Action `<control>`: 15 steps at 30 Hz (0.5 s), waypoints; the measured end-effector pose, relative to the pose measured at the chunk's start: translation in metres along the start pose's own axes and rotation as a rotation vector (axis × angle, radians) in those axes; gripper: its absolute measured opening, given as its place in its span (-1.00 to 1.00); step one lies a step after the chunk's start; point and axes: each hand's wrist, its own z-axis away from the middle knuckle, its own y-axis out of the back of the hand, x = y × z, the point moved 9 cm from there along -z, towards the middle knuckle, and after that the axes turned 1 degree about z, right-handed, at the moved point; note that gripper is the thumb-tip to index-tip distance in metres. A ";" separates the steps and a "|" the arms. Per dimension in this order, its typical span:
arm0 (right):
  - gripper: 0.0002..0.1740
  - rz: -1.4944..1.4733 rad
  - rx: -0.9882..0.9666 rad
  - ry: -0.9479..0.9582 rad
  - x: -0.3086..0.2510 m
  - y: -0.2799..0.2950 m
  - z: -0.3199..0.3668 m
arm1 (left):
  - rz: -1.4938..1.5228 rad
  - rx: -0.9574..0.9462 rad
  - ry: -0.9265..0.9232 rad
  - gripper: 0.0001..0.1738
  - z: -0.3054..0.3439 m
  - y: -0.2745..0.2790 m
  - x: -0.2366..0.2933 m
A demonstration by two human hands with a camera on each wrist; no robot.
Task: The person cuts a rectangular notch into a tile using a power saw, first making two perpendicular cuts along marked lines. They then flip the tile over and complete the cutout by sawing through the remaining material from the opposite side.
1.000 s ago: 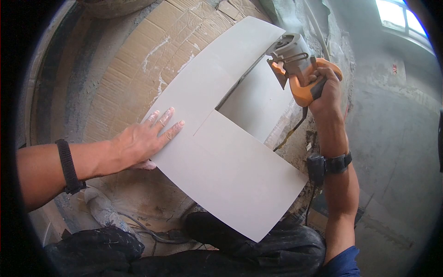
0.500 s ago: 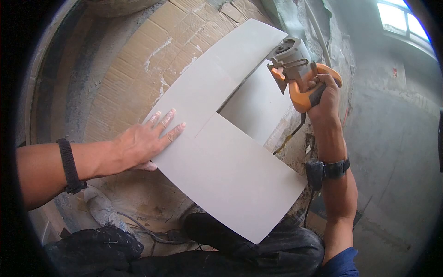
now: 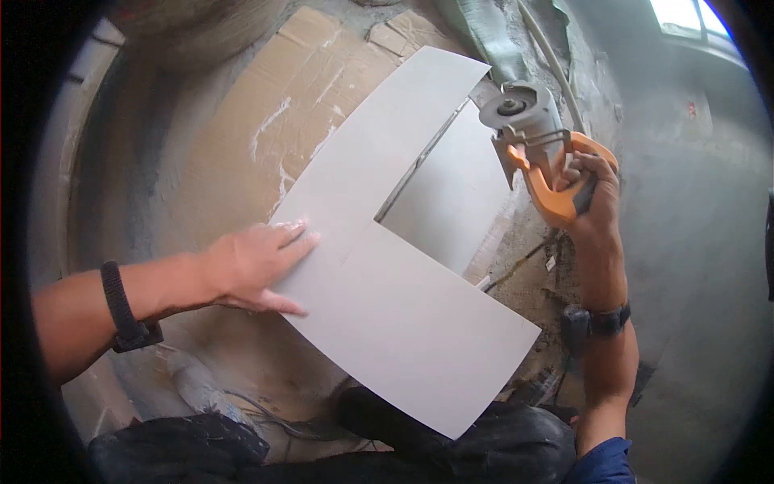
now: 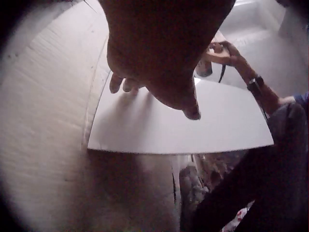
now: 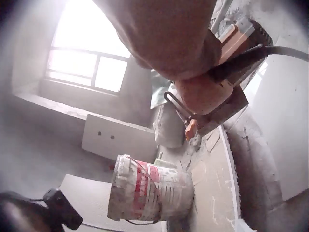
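Observation:
The white tile (image 3: 387, 290) has a large rectangular notch in its right side, through which another pale surface (image 3: 451, 185) shows. My left hand (image 3: 262, 262) is at the tile's left edge, fingers fairly straight and spread over its face, thumb along the near side. In the left wrist view that hand (image 4: 154, 72) hangs over the tile (image 4: 183, 130). My right hand (image 3: 595, 189) grips the orange handle of a grey handheld tile saw (image 3: 536, 133), its round disc facing up beside the tile's far end. The saw (image 5: 231, 53) is partly hidden behind the wrist in the right wrist view.
Cardboard (image 3: 234, 121) lies under and left of the tile. A power cord (image 3: 524, 262) trails below the saw, and a grey hose (image 3: 552, 56) runs behind it. A plaster-spattered bucket (image 5: 149, 191) stands to the right. Dust hazes the air near the window (image 5: 91, 67).
The saw has come away from the tile's far end, rightward and nearer, and turned so its disc shows. My left thumb has moved from below the tile's edge to its upper side.

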 end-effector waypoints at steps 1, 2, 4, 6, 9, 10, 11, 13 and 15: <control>-0.80 -0.028 -0.006 -0.016 -0.005 0.004 0.007 | 0.094 0.001 0.038 0.10 -0.011 0.013 -0.007; -0.80 -0.060 -0.015 -0.029 -0.007 0.011 0.014 | 0.183 0.002 0.079 0.07 -0.022 0.026 -0.012; -0.79 -0.081 -0.002 -0.014 -0.010 0.041 0.017 | 0.171 0.059 0.092 0.05 -0.057 0.046 -0.017; -0.78 -0.058 0.028 -0.046 -0.006 0.064 0.026 | 0.168 0.195 0.115 0.03 -0.101 0.058 -0.035; -0.78 -0.064 0.012 -0.052 -0.002 0.091 0.045 | 0.182 0.344 0.176 0.08 -0.159 0.071 -0.058; -0.79 -0.048 0.020 -0.064 0.001 0.100 0.052 | 0.170 0.334 0.174 0.08 -0.169 0.075 -0.058; -0.79 -0.060 0.034 -0.052 0.004 0.107 0.061 | 0.167 0.341 0.182 0.10 -0.177 0.080 -0.058; -0.78 -0.092 0.081 -0.071 0.012 0.122 0.075 | 0.156 0.344 0.186 0.12 -0.184 0.083 -0.058; -0.78 -0.114 0.156 -0.088 0.023 0.138 0.089 | 0.119 0.382 0.147 0.08 -0.184 0.088 -0.056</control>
